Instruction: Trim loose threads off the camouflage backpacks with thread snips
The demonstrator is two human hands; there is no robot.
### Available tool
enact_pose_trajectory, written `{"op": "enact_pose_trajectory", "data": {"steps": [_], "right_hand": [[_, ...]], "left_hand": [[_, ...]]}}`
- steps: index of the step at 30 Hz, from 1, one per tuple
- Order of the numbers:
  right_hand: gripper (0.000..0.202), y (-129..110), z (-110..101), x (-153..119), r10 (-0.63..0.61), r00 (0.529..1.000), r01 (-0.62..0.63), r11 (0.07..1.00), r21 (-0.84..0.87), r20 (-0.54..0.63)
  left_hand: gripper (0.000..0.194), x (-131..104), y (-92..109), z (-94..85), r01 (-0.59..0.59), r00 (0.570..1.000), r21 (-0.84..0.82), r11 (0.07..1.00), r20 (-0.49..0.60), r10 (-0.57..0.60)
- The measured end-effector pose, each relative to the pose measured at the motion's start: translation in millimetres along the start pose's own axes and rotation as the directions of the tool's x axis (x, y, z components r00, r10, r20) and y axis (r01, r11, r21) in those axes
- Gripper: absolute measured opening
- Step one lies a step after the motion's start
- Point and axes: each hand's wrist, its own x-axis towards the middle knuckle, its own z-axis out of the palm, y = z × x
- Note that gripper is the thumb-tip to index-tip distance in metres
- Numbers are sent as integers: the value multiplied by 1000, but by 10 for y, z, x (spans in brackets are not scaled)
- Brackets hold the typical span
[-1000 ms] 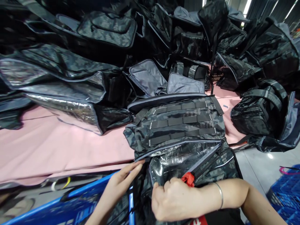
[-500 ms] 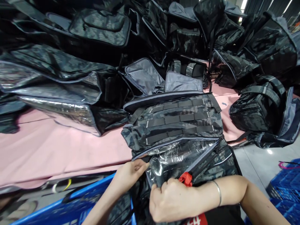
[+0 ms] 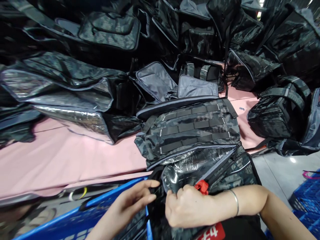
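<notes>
A dark camouflage backpack with rows of webbing lies at the centre, its unzipped opening showing a shiny silver lining. My right hand is a fist at the lower edge of that opening, beside a red ribbon; what it grips is hidden under the fingers. To its left, my left hand has thumb and fingers apart, holding nothing, close to a black strap at the bag's corner. Below my right hand, a red label with white lettering shows on black fabric.
More camouflage bags, several open, are heaped across the pink-covered table. A blue basket stands below the table edge at lower left, and blue crates sit on the grey floor at right.
My left hand has let go of the opening's left corner and moved slightly down, its fingers parting. My right hand keeps its fist at the lower edge. The whole view has shifted slightly.
</notes>
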Motion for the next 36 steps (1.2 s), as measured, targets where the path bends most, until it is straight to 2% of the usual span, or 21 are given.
{"op": "enact_pose_trajectory", "data": {"steps": [3, 6, 8, 11, 13, 16, 18, 22, 24, 26, 29, 31, 36], "right_hand": [[20, -1, -1, -2, 10, 1000, -10, 1000, 0, 15], [20, -9, 6, 7, 20, 1000, -20, 1000, -9, -17], [20, -17, 19, 11, 25, 999, -26, 1000, -15, -46], [20, -20, 40, 3, 40, 998, -41, 999, -22, -55], [20, -12, 46, -12, 58, 997, -59, 998, -27, -49], [19, 17, 36, -36, 89, 995, -90, 996, -20, -36], [18, 48, 17, -46, 96, 995, -96, 995, 3, -17], [15, 172, -68, -37, 103, 987, -118, 986, 120, 127], [11, 267, -141, -18, 126, 966, -171, 966, 193, 225], [17, 375, -220, 7, 177, 942, -248, 939, 237, 284], [37, 541, -313, 51, 284, 919, -351, 905, 240, 273], [40, 645, -345, 84, 339, 911, -386, 901, 199, 234], [13, 798, -331, 168, 314, 918, -343, 935, 86, 243]], "left_hand": [[26, -36, 41, -14, -62, 984, 166, 984, 175, 32], [25, 32, 62, 39, -236, 972, 234, 943, 68, 226], [23, 141, 24, 112, -348, 929, 278, 895, -23, 369], [26, 338, -125, 237, -390, 889, 349, 852, -100, 447], [27, 444, -247, 307, -335, 893, 357, 872, -175, 415], [34, 529, -379, 380, -229, 904, 214, 950, -316, 289], [39, 548, -415, 415, -190, 906, 125, 974, -360, 223], [40, 554, -427, 465, -168, 895, 106, 980, -401, 196], [39, 555, -428, 476, -159, 883, 109, 981, -430, 191], [38, 556, -426, 477, -154, 872, 112, 982, -453, 188], [36, 558, -413, 471, -152, 860, 116, 981, -474, 190], [34, 560, -403, 470, -153, 856, 121, 981, -479, 193], [32, 567, -399, 489, -152, 845, 134, 979, -496, 199]]}}
